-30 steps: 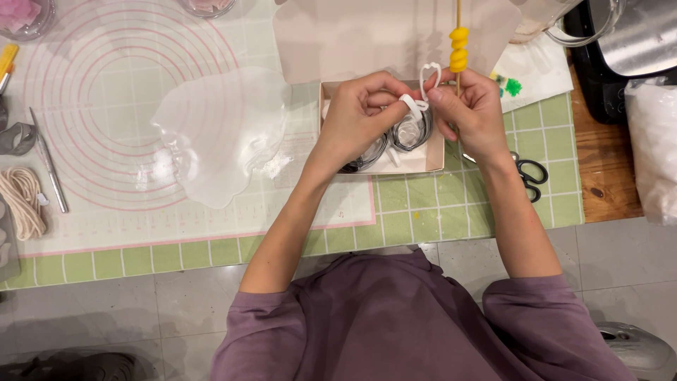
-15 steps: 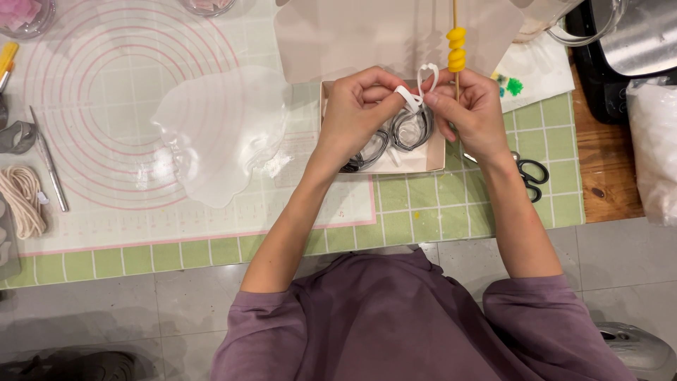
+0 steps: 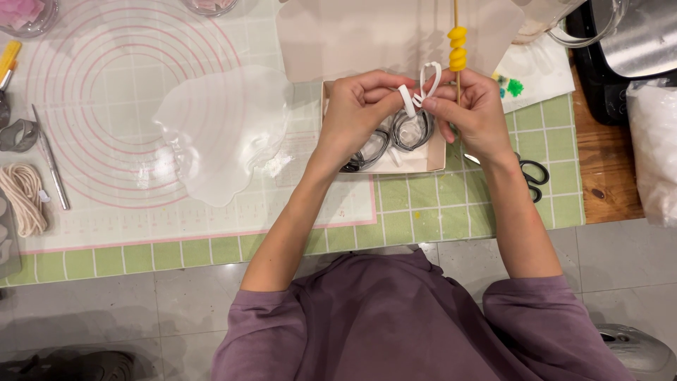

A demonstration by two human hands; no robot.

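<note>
Where both hands pinch it, white strip (image 3: 421, 90) curls.

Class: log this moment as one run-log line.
left hand: pinching white strip | right hand: pinching strip, holding skewer | below: box

The scene is lit brightly and evenly from overhead, in a warm white tone. Soft, short shadows are cast toward 6 o'clock beneath the forearms. Glare is seen on the clear plastic sheet (image 3: 222, 130) at 10 o'clock and on the metal appliance (image 3: 638, 35) at 2 o'clock. Focus is held sharply at the centre; slight softness and mild bending of grid lines are noticed toward the edges, and the floor at 6 o'clock is dimmer.
</note>
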